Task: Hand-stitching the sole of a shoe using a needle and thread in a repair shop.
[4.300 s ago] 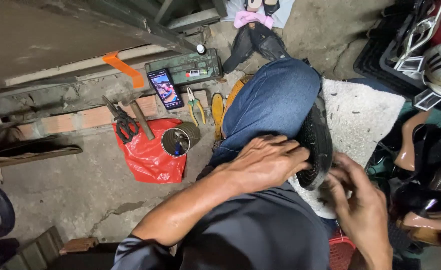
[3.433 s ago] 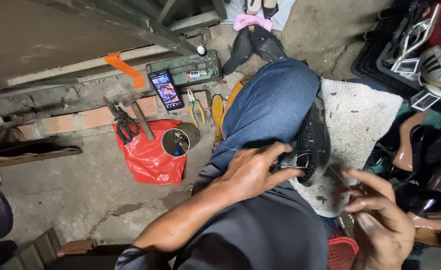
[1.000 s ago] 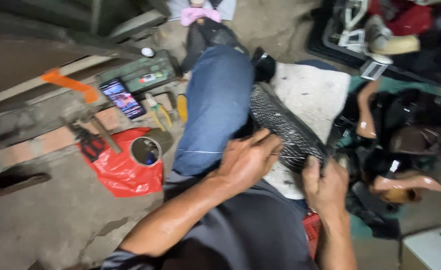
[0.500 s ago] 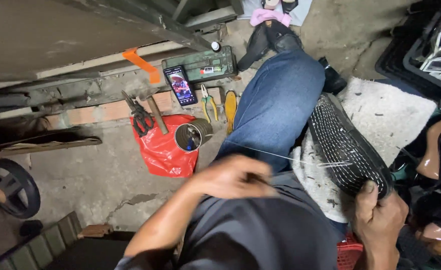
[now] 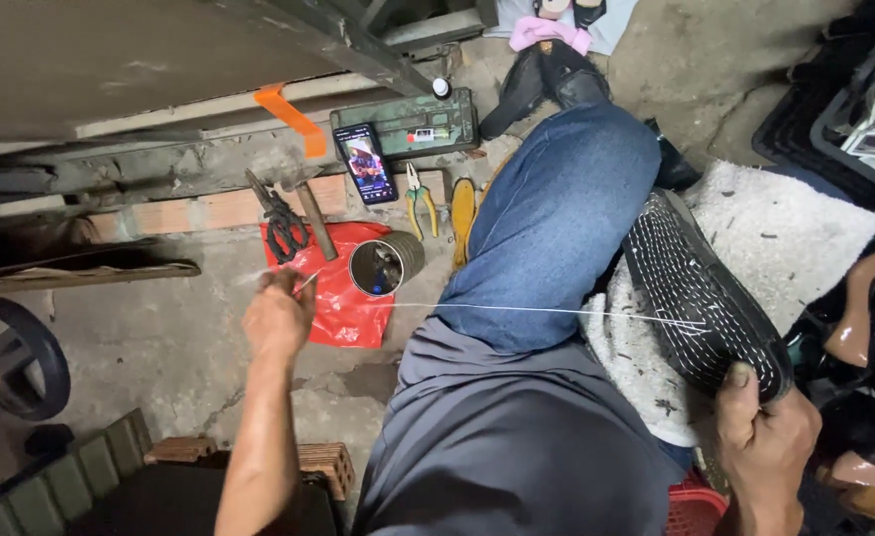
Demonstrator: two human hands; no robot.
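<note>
A black shoe point(image 5: 700, 293) lies sole up against my knee in blue jeans point(image 5: 551, 218), its sole edged with white stitches. My right hand point(image 5: 765, 437) grips the shoe's near end. My left hand point(image 5: 276, 318) is stretched out to the left over the concrete floor and pinches a thin needle point(image 5: 308, 283). A white thread point(image 5: 517, 310) runs taut from that hand across my lap to the shoe's sole.
A red plastic bag point(image 5: 343, 288) on the floor carries a round tin point(image 5: 383, 266), scissors point(image 5: 280, 220) and a hammer point(image 5: 310, 213). A phone point(image 5: 366, 164), pliers point(image 5: 417, 197) and a green box point(image 5: 407, 121) lie beyond. More shoes are piled at the right, and a white mat point(image 5: 795, 228) lies under the shoe.
My left hand has swung out from my lap to the left, drawing the thread tight. My right hand still holds the shoe, now turned sole up.
</note>
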